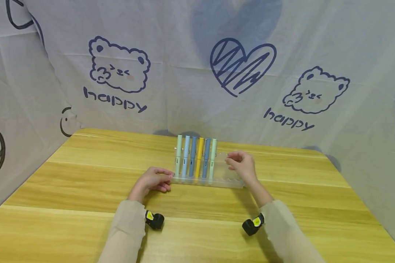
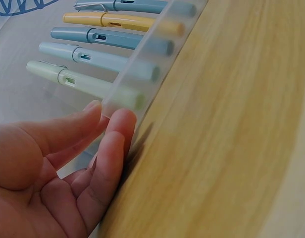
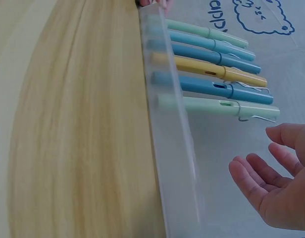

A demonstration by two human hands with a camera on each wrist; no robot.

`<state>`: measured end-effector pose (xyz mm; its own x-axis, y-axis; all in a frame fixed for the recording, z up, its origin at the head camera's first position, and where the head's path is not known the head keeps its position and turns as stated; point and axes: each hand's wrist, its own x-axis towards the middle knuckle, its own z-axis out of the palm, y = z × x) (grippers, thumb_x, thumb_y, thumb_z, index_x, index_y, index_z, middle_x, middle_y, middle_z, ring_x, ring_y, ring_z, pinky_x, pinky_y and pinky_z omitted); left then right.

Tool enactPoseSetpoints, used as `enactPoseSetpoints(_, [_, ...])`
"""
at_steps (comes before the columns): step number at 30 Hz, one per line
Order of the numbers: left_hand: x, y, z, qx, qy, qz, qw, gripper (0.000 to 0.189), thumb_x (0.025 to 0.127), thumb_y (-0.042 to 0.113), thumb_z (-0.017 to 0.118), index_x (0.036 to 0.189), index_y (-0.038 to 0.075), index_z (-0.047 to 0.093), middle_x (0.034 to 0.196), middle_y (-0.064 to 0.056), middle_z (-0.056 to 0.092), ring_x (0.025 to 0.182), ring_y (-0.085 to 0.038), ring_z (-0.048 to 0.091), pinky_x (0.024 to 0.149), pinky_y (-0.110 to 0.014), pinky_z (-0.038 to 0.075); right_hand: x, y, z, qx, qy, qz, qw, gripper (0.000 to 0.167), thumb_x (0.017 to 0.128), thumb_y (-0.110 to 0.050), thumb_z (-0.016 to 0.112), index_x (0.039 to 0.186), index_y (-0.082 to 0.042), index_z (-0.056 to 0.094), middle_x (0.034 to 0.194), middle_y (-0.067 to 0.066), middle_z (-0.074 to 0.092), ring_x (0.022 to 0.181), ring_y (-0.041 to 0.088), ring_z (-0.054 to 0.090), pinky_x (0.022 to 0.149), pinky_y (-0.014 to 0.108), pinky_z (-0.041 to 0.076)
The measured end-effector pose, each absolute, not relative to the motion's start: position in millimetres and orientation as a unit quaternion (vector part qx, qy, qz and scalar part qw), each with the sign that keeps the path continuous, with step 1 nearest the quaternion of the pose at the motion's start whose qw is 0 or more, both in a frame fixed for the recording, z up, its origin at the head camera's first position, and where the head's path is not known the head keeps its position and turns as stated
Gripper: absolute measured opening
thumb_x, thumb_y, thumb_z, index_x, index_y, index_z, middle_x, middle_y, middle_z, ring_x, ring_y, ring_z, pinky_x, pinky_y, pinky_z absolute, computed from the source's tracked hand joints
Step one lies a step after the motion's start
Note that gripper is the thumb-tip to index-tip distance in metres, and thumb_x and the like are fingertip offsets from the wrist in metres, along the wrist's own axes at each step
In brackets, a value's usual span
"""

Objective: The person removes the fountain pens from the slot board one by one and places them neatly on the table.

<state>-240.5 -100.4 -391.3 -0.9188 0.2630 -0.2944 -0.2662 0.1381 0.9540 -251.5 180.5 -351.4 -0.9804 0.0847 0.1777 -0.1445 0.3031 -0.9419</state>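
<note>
A clear pen stand (image 1: 228,183) sits on the table with several capped pens upright in its left and middle part. From the left they run light green (image 1: 179,148), light blue (image 1: 186,148), blue (image 1: 193,148), yellow (image 1: 200,148), blue (image 1: 207,148) and light green (image 1: 213,148). My left hand (image 1: 154,179) holds the stand's left front corner between thumb and fingers, as the left wrist view shows. By the stand's right side is my right hand (image 1: 243,166), fingers loosely bent. In the right wrist view that hand (image 3: 276,181) has nothing between thumb and fingers, close to the last green pen (image 3: 256,110).
The stand rests on a wood-grain table (image 1: 197,226), toward its far side. Behind it hangs a pale cloth (image 1: 177,91) printed with bears and hearts. A small black camera sits on each wrist, the left one (image 1: 155,220) and the right one (image 1: 251,224).
</note>
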Motion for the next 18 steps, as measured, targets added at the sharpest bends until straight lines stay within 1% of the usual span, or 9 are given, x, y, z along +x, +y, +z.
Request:
enactPoseSetpoints(9, [-241.9, -100.5, -392.5, -0.001, 0.727, 0.656, 0.201, 0.031, 0.090, 0.005, 0.052, 0.116, -0.012, 0.050, 0.069, -0.008, 0.057, 0.051, -0.010, 0.057, 0.050, -0.022, 0.051, -256.1, 171.8, -357.3, 0.033, -0.798, 0.595, 0.092, 0.020, 0.081, 0.006, 0.059, 0.099, 0.015, 0.056, 0.093, 0.024, 0.061, 0.073, 0.014, 0.060, 0.062, 0.031, 0.054])
enactPoseSetpoints(18, [-241.8, -100.5, -392.7, -0.005, 0.726, 0.658, 0.202, 0.030, 0.090, 0.004, 0.051, 0.115, -0.012, 0.051, 0.069, -0.009, 0.057, 0.051, -0.010, 0.057, 0.050, -0.022, 0.051, -260.1, 163.0, -361.9, 0.031, -0.786, 0.611, 0.089, 0.019, 0.080, 0.007, 0.060, 0.097, 0.015, 0.056, 0.091, 0.023, 0.061, 0.070, 0.014, 0.061, 0.062, 0.031, 0.055])
